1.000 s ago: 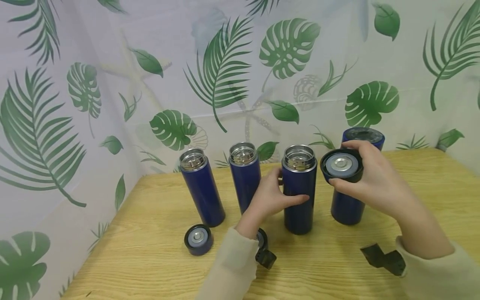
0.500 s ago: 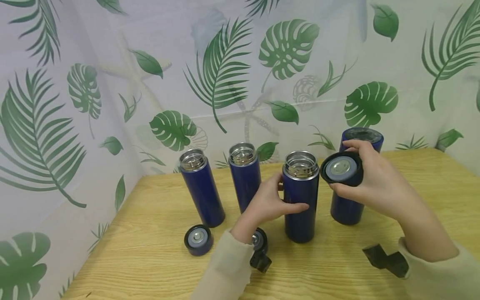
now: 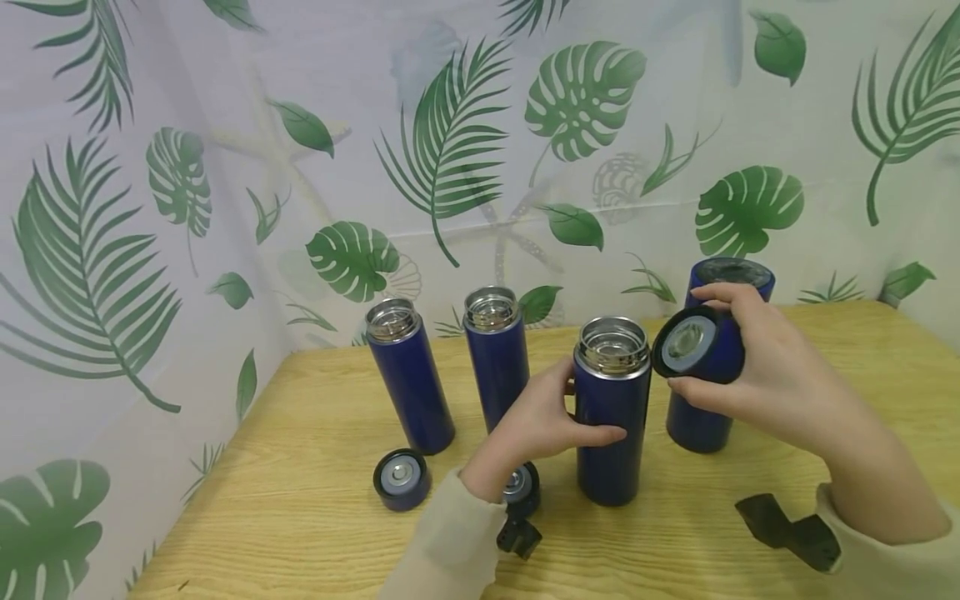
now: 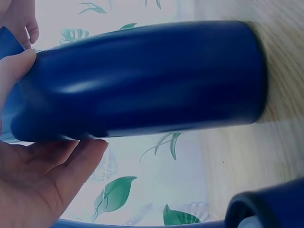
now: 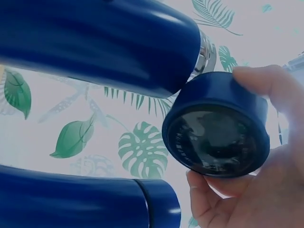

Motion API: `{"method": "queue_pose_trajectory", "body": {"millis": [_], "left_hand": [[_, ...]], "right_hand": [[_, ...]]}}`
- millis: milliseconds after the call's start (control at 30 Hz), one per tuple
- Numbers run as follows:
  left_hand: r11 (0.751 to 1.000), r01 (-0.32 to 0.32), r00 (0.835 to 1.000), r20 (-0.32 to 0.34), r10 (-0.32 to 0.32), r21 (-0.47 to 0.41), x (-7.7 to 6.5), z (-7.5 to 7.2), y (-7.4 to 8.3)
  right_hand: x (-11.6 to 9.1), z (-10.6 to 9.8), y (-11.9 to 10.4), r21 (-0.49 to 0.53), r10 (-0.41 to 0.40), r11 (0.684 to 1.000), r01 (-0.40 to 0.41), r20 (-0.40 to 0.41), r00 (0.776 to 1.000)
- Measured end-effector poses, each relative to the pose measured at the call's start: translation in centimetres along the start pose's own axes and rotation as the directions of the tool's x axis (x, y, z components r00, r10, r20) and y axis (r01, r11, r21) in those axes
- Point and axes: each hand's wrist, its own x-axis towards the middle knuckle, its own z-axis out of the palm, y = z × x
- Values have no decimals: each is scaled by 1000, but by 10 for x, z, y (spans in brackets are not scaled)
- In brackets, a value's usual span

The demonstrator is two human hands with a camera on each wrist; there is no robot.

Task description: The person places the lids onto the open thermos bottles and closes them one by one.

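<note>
In the head view, my left hand [image 3: 540,417] grips an uncapped blue thermos bottle [image 3: 612,400] from its left side, thumb across the front. The bottle stands upright, its steel mouth facing up. My right hand [image 3: 787,383] holds a blue thermos lid [image 3: 688,343] by its rim between thumb and fingers, just right of the bottle's mouth. The lid is tilted, its grey inner side towards the bottle. In the right wrist view, the lid's dark glossy top [image 5: 216,140] shows. The left wrist view shows my thumb and fingers on opposite sides of the bottle's body [image 4: 156,80].
Two uncapped blue bottles, one [image 3: 412,383] farther left and another [image 3: 497,358] beside my left hand, stand on the wooden table [image 3: 300,500]. A capped bottle [image 3: 697,425] stands behind my right hand. Two lids, one [image 3: 402,479] and another [image 3: 521,487], lie inner side up in front.
The gripped bottle has come nearer to me and slightly right. In my right hand, the lid has tilted, its inner side turning more to the left. The other bottles have stayed in place.
</note>
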Motion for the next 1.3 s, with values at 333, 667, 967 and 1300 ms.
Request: {"method": "queue_pose_trajectory", "body": {"millis": [333, 667, 967, 1300], "left_hand": [[998, -37, 994, 98, 42, -52, -4, -5, 3], [999, -22, 989, 146, 26, -24, -6, -8, 6], [999, -41, 988, 151, 42, -7, -6, -10, 5], [990, 2, 994, 113, 14, -142, -3, -8, 3]], "right_hand": [[4, 2, -13, 80, 19, 997, -20, 19, 1000], [10, 12, -21, 130, 4, 992, -4, 5, 1000], [10, 18, -22, 139, -44, 989, 56, -91, 995], [12, 23, -24, 147, -70, 985, 94, -158, 985]]}}
